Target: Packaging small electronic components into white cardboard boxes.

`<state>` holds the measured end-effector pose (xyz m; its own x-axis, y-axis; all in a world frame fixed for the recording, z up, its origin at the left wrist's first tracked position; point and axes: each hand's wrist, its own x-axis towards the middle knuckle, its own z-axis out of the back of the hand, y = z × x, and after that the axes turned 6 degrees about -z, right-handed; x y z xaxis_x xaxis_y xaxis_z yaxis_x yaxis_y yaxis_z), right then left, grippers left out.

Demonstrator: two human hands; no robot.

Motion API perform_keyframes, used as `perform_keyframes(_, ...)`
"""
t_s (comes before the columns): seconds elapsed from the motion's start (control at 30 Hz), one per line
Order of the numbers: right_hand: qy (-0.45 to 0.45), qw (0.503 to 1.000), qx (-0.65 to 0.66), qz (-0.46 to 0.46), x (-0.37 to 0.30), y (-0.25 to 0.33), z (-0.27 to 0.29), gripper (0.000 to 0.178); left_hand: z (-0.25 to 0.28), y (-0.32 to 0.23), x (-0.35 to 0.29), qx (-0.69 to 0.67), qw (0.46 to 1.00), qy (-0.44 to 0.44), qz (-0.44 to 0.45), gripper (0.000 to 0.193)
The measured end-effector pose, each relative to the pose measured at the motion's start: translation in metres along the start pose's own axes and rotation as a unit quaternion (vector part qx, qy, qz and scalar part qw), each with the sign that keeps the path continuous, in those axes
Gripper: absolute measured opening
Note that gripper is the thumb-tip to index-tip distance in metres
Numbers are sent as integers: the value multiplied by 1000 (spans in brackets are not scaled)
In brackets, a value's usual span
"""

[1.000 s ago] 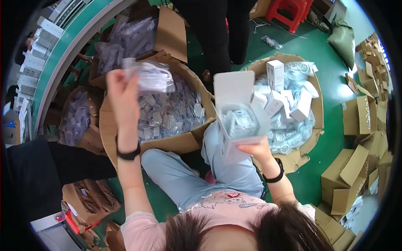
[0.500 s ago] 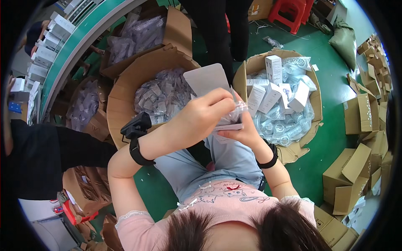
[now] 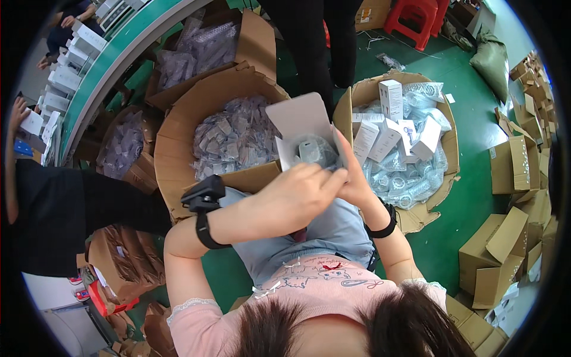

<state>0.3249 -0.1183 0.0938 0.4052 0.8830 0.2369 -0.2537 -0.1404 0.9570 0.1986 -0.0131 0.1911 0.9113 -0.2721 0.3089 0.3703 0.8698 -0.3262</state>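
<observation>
At the far left of the scene, a curved green conveyor (image 3: 128, 44) carries small white boxes (image 3: 71, 56), and a person in black clothing (image 3: 65, 208) stands near it, one hand raised by the edge. To the right of this person, brown cardboard boxes (image 3: 119, 262) stand on the green floor (image 3: 470, 196), and farther back an open carton (image 3: 250, 41) holds grey plastic bags. In front of the seated person, a large round cardboard bin (image 3: 178, 149) is filled with small clear packets (image 3: 235, 137). The left hand (image 3: 297, 199) comes from the left with a black band and a black device at the wrist; its fingers are curled and pressed together at the mouth of the small white box (image 3: 300, 128), where a packet in clear wrap (image 3: 315, 152) sits partly inside. It cannot be told if the fingers pinch the packet or only push on it. The white box is in the middle, above the person's lap and between the two bins, with its lid flap standing open toward the far side. The right hand (image 3: 357, 178), with a black wristband, holds this box from the right side, the fingers stretched up along its wall. Further right, a second round bin (image 3: 446, 131) holds white boxes and clear bags with coiled parts. At the far right, many empty brown cartons (image 3: 505, 238) lie in a pile on the floor, and a red stool (image 3: 416, 18) stands far back.
</observation>
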Motion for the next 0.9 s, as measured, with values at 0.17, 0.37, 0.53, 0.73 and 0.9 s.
perform_keyframes(0.17,-28,999,-2,20,-10,-20,1,97,-12,-7,-5,-3,997,-63,-34,37)
perform_keyframes(0.37,-115,981,-23,154,-5,-15,4,91,-51,15,-32,-22,903,-426,61,46)
perform_keyframes(0.53,-88,983,-79,141,2,0,5,76,-82,25,-12,-294,853,-410,136,48)
perform_keyframes(0.73,-52,995,-55,65,-5,10,16,54,-83,34,-18,-242,908,-335,69,39)
perform_keyframes(0.9,-27,998,-14,55,-8,3,16,41,-76,33,-12,-190,921,-330,83,39)
